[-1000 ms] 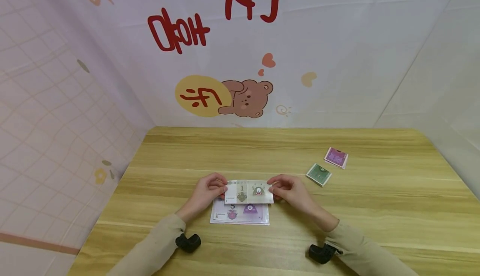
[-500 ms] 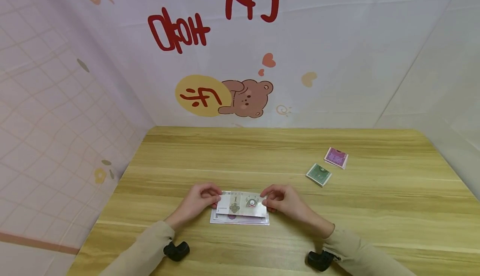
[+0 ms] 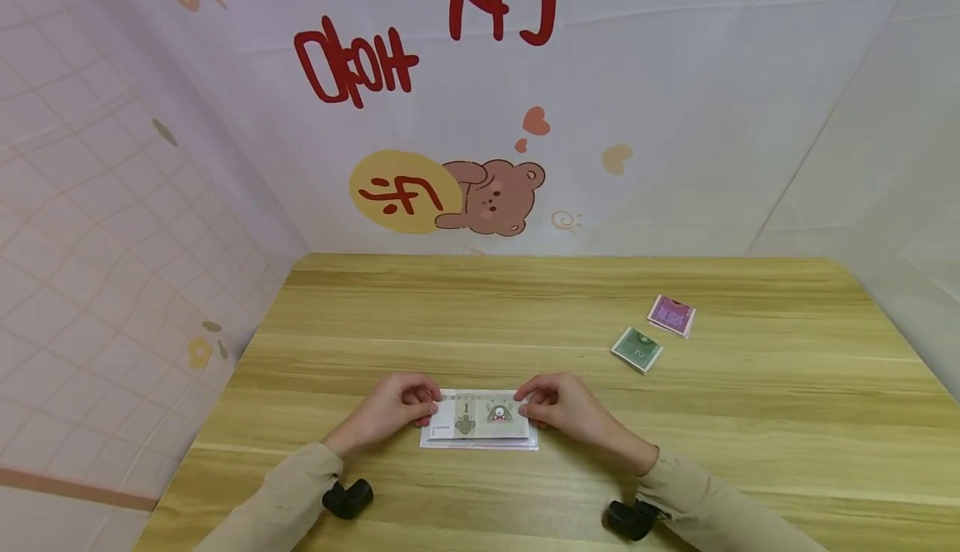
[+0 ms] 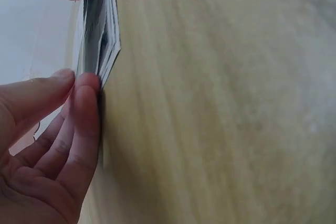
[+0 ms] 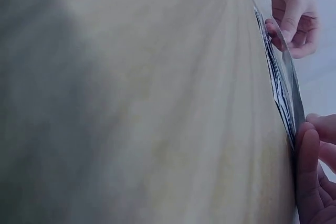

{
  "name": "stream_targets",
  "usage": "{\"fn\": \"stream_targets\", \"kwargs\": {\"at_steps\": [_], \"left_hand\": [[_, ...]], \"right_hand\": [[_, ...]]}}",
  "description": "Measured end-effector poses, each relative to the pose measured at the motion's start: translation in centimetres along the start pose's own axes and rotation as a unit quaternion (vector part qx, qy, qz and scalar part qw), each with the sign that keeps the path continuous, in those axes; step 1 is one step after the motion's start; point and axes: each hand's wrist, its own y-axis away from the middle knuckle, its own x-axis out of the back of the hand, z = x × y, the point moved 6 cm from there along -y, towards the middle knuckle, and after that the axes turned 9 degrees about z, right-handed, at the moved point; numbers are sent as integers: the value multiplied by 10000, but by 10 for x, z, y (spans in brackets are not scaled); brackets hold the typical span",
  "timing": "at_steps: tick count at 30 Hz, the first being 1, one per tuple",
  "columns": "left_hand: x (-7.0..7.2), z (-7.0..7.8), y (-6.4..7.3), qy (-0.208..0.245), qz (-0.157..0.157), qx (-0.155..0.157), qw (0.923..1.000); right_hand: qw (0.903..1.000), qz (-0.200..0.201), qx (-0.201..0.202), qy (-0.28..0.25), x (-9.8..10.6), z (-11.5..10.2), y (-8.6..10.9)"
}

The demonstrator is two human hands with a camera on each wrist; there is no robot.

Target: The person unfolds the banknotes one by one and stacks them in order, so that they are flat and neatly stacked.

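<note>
Pinching opposite ends, the left hand [image 3: 396, 408] and right hand [image 3: 564, 408], both nearly closed, hold one printed note [image 3: 478, 419]. Beneath it, between them, lies a paper stack [image 3: 480, 444].

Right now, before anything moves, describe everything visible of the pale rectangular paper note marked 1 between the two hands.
The pale grey-green and white paper note looks thin and lies lengthwise from left to right, printed side up: a large 1 above a dark motif, and a one-eyed cartoon figure with a red bow. The left hand pinches its left end, the right hand its right. It covers most of a white-edged paper stack; the right wrist view shows a gap between them.
</note>
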Motion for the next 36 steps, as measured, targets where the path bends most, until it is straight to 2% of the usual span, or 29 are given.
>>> {"fn": "stream_targets", "kwargs": {"at_steps": [4, 10, 16, 21, 27, 36], "left_hand": [[1, 0, -1, 13, -123, 64, 9999], [1, -4, -3, 141, -152, 215, 9996], [2, -4, -4, 125, -166, 299, 9993], [3, -1, -7, -5, -79, 291, 9995], [1, 7, -15, 146, 89, 251, 9995], [-18, 17, -35, 265, 96, 95, 9996]], "right_hand": [[10000, 18, -14, 80, 0, -1, -1], [9995, -50, 16, 306, 0, -2, -2], [9995, -79, 64, 282, 2, -4, 0], [9998, -88, -69, -134, 4, 1, 2], [9976, 86, -98, -684, 14, 5, 1], [9955, 246, -195, -900, 31, 8, -1]]}}
